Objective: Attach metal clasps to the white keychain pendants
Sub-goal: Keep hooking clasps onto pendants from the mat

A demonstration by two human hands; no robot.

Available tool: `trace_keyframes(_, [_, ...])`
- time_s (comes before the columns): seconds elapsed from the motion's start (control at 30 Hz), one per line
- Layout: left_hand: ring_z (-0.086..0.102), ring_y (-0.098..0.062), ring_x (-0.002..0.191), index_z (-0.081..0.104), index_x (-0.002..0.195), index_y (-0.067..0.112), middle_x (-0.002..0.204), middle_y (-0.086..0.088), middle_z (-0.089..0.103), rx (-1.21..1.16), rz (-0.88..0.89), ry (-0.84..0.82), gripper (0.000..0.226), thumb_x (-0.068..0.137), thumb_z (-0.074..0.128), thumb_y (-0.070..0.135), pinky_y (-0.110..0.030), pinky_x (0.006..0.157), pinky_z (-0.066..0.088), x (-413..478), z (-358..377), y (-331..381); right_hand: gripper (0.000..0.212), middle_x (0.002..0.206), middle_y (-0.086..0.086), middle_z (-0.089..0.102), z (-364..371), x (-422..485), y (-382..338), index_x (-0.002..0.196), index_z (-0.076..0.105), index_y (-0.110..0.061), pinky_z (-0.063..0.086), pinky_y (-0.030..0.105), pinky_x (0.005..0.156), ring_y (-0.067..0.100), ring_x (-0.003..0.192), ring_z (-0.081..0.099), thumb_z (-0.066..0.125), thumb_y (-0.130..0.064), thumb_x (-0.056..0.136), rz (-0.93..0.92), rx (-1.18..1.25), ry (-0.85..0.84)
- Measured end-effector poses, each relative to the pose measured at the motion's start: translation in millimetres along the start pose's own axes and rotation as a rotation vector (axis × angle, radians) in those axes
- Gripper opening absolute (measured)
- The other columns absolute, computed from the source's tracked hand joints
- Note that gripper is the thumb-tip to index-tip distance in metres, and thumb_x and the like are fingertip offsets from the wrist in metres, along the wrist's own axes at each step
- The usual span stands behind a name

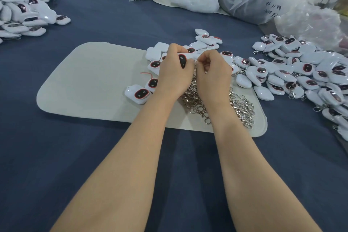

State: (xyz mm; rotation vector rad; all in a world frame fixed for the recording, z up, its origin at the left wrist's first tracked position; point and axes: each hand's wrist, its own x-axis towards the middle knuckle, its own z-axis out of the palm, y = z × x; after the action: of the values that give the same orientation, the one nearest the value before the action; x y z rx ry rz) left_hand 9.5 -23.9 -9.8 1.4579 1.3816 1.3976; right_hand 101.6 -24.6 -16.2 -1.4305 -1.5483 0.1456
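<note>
I use the beige felt mat (84, 81) on the table (94, 156) as my landmark. Both hands work above its far right part. The left hand (173, 73) has its fingers curled round one white keychain pendant (182, 60), dark oval face towards me. The right hand (212, 73) has thumb and forefinger pinched tight at the pendant's right end, on what I take to be a metal clasp (195, 61); it is too small to see clearly.

The loose clasp heap (243, 105) lies on the mat's right end under my wrists. Unfinished pendants (156, 52) crowd the mat's far edge, and a bigger pile (301, 69) spreads off the mat to the right.

The pendant looks light, hard and glossy, so probably slippery. I judge it best gripped by its flat sides, leaving the loop end free. The clasps look stiff, small and apt to tangle.
</note>
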Motion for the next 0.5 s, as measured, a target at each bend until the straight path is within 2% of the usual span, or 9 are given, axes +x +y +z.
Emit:
trace_keyframes(0.17, [0.049, 0.016, 0.062, 0.044, 0.102, 0.020, 0.077, 0.015, 0.051, 0.048, 0.096, -0.034, 0.016, 0.092, 0.052, 0.010, -0.002, 0.059, 0.036, -2.4, -0.7, 0.1, 0.009, 0.081, 0.000, 0.057, -0.1, 0.5, -0.4, 0.088, 0.060, -0.004, 0.042, 0.032, 0.073, 0.023, 0.080, 0.054, 0.051, -0.002, 0.087, 0.016, -0.013, -0.026])
trace_keyframes(0.3, [0.051, 0.009, 0.073, 0.046, 0.101, 0.021, 0.083, 0.017, 0.051, 0.071, 0.114, -0.033, 0.016, 0.092, 0.054, 0.011, -0.001, 0.062, 0.035, -2.7, -0.7, 1.8, 0.009, 0.083, 0.003, 0.059, -0.4, -0.3, 0.1, 0.089, 0.058, -0.005, 0.041, 0.032, 0.072, 0.022, 0.078, 0.053, 0.050, -0.001, 0.087, 0.035, 0.001, -0.036])
trace_keyframes(0.4, [0.053, 0.002, 0.075, 0.049, 0.102, 0.023, 0.084, 0.019, 0.052, -0.049, 0.006, -0.008, 0.014, 0.091, 0.055, 0.015, -0.007, 0.065, 0.039, -0.9, -0.4, 4.9, 0.014, 0.088, -0.001, 0.059, -2.1, -0.3, -2.8, 0.096, 0.057, -0.010, 0.043, 0.022, 0.075, 0.014, 0.082, 0.054, 0.051, -0.001, 0.088, 0.069, 0.113, -0.026])
trace_keyframes(0.5, [0.053, -0.005, 0.057, 0.056, 0.100, 0.021, 0.081, 0.008, 0.054, -0.292, -0.186, 0.018, 0.013, 0.091, 0.052, 0.013, -0.018, 0.056, 0.043, 1.3, -2.4, 9.1, 0.019, 0.091, -0.011, 0.058, -3.5, -0.1, -5.8, 0.102, 0.058, -0.015, 0.046, 0.016, 0.082, 0.001, 0.086, 0.055, 0.052, -0.002, 0.089, 0.112, 0.222, -0.054])
